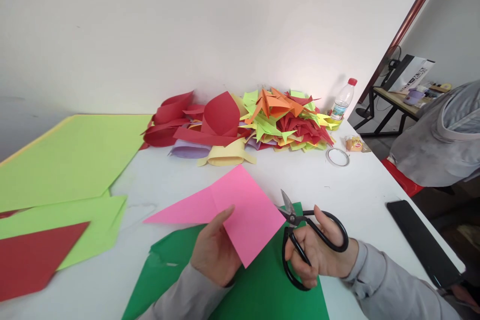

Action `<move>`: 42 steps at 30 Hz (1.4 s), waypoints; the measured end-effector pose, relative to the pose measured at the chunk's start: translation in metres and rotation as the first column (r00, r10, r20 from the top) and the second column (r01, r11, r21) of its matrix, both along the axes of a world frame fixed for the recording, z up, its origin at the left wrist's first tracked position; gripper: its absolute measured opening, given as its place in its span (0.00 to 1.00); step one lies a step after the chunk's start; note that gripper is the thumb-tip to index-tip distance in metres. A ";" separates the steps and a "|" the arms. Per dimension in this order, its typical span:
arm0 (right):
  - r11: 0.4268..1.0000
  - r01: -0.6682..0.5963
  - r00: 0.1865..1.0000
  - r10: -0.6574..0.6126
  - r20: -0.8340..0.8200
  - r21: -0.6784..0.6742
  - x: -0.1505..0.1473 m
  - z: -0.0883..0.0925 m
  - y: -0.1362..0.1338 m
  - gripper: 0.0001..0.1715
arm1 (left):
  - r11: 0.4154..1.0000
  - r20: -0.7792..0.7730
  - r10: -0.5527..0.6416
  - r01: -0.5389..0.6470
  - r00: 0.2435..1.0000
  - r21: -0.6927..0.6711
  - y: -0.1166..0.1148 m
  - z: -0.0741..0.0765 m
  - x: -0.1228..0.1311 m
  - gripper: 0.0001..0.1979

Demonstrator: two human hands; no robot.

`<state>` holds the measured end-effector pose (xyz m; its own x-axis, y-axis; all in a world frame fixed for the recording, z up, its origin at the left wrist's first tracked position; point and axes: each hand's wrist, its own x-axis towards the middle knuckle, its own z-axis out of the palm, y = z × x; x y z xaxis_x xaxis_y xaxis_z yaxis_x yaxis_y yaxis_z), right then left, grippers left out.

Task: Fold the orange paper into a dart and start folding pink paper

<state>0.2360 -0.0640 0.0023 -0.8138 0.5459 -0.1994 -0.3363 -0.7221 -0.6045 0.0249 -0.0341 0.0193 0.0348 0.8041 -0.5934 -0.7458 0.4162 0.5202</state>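
A folded sheet of pink paper [249, 210] is pinched in my left hand [217, 250], thumb on top and fingers hidden beneath. One long point of the paper reaches out to the left. My right hand [318, 250] has its thumb and fingers through the black loop handles of a pair of scissors [292, 217]. The blades stand apart at the pink paper's right corner; one blade is partly hidden behind that corner. Under both hands lies green paper [270, 290], torn or cut along its left part.
Sheets of light green paper [75, 160] and red paper [37, 260] lie at the left. Along the wall are red paper shapes [221, 117] and a pile of colourful folded paper [281, 115]. A bottle [342, 100], tape roll [337, 157], wrapped snack [354, 144] and black slab [423, 240] are right. A person [442, 135] sits beyond.
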 end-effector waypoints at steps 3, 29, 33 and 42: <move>1.000 -0.007 1.000 0.007 0.000 0.005 0.001 -0.002 0.000 0.58 | 0.999 -0.053 0.028 -0.031 0.998 -0.040 0.004 0.005 0.000 0.02; 1.000 0.000 0.998 0.000 -0.063 -0.008 -0.005 -0.001 -0.002 0.61 | 0.991 -0.081 -0.132 0.133 0.988 0.009 -0.009 -0.002 0.008 0.10; 1.000 0.014 0.998 -0.014 -0.067 0.004 -0.003 0.001 -0.002 0.60 | 0.993 -0.089 -0.118 0.119 0.989 0.010 -0.008 -0.001 0.008 0.09; 1.000 0.022 0.998 -0.023 -0.050 -0.008 -0.004 0.002 -0.003 0.61 | 0.995 -0.083 -0.097 0.100 0.992 0.029 -0.006 -0.002 0.006 0.12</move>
<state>0.2322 -0.0668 0.0045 -0.8104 0.5628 -0.1626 -0.3825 -0.7186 -0.5808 0.0311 -0.0405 0.0177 0.0678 0.8183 -0.5708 -0.6568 0.4672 0.5919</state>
